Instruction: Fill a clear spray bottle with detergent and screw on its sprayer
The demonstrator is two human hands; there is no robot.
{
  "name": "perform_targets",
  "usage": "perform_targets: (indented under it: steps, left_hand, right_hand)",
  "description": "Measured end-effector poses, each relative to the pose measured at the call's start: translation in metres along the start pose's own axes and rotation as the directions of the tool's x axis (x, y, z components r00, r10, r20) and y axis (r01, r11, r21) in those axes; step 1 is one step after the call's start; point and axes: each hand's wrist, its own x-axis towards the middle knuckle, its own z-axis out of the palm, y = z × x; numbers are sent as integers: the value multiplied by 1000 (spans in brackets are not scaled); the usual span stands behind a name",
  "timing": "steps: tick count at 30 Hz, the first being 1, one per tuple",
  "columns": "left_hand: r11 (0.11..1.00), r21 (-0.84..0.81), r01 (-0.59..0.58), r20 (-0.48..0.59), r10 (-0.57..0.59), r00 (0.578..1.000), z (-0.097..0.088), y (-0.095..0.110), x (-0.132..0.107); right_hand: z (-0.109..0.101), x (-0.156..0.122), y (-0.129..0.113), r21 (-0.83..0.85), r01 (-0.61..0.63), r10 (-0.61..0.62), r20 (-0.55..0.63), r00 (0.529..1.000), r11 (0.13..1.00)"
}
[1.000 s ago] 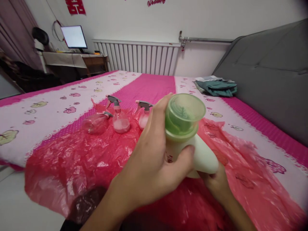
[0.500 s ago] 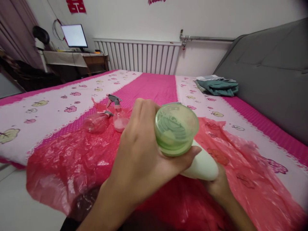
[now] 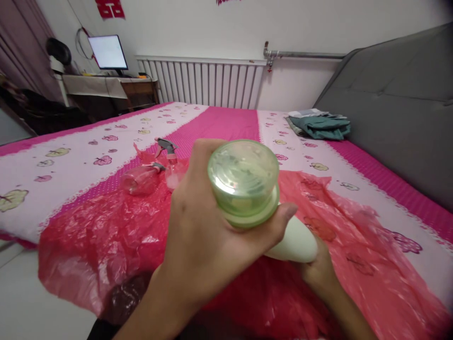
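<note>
A pale cream bottle (image 3: 295, 241) with a translucent green cap (image 3: 244, 182) is tipped toward me over a red plastic sheet (image 3: 106, 231). My left hand (image 3: 208, 241) wraps round the bottle's neck just under the cap, thumb on the near side. My right hand (image 3: 318, 271) grips the bottle's base from below; most of its fingers are hidden behind the bottle. Beyond my left hand, a small pink spray bottle (image 3: 171, 163) stands upright and another one (image 3: 141, 178) lies on its side.
The sheet covers part of a pink and white bedspread (image 3: 219, 125). Folded green clothes (image 3: 320, 126) lie near a grey headboard (image 3: 399, 108) at right. A radiator (image 3: 201, 82) lines the far wall; a desk with a lit monitor (image 3: 108, 53) stands far left.
The bottle has tipped further toward me and swung left, so its cap now faces the camera. My left hand slid along with it and hides one spray bottle.
</note>
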Motion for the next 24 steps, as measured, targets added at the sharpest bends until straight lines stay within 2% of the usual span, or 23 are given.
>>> perform_targets:
  steps: [4, 11, 19, 24]
  left_hand:
    - [997, -56, -44, 120, 51, 992, 0, -5, 3]
    - [988, -157, -4, 233, 41, 972, -7, -13, 7]
    - [959, -281, 38, 343, 64, 937, -14, -24, 11]
    - [934, -353, 49, 362, 88, 928, -12, -28, 11]
  right_hand:
    - [-1, 0, 1, -3, -42, 42, -21, 999, 999]
    - [0, 0, 1, 10, -33, 33, -19, 999, 999]
    - [1, -3, 2, -11, -1, 1, 7, 1000, 1000]
    - [1, 0, -2, -3, 25, -25, 2, 1000, 1000]
